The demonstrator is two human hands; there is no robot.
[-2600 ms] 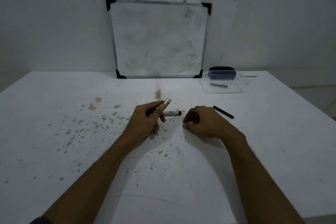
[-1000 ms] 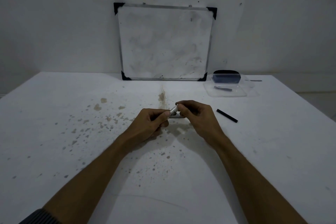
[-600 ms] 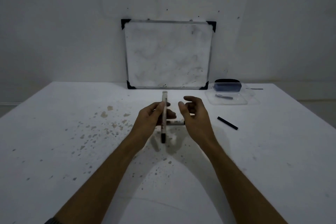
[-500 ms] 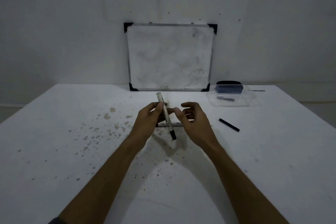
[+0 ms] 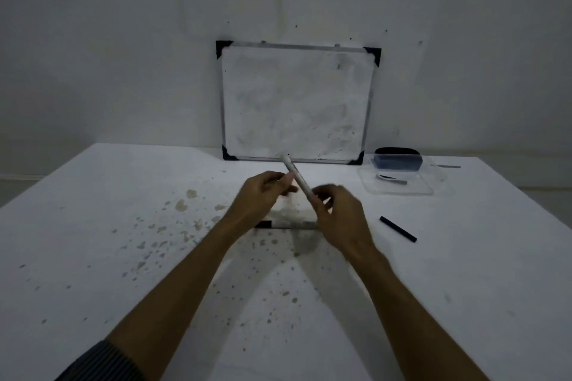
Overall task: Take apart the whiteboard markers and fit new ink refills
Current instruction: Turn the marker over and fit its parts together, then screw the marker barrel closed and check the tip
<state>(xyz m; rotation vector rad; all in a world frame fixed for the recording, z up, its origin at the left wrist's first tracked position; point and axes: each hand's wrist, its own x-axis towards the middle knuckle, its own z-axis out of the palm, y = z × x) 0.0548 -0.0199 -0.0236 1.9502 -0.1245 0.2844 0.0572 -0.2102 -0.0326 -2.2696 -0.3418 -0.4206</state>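
A white whiteboard marker [image 5: 296, 174] is held tilted above the table, its upper end pointing up and to the left. My left hand [image 5: 261, 198] pinches its middle with thumb and fingers. My right hand [image 5: 339, 216] grips its lower end, which the fingers hide. A second marker [image 5: 286, 224] with a black end lies flat on the table under both hands. A thin black stick [image 5: 397, 229], about the size of an ink refill, lies on the table to the right of my right hand.
A small whiteboard [image 5: 295, 102] leans on the wall at the table's back edge. A clear plastic tray [image 5: 397, 184] at the back right holds a dark eraser [image 5: 397, 159] and a small dark piece. Brown stains speckle the white table [image 5: 123, 226].
The marker was raised from the table in my left hand and turned upright. My right hand, open beside it half a second ago, has now closed on its lower end.
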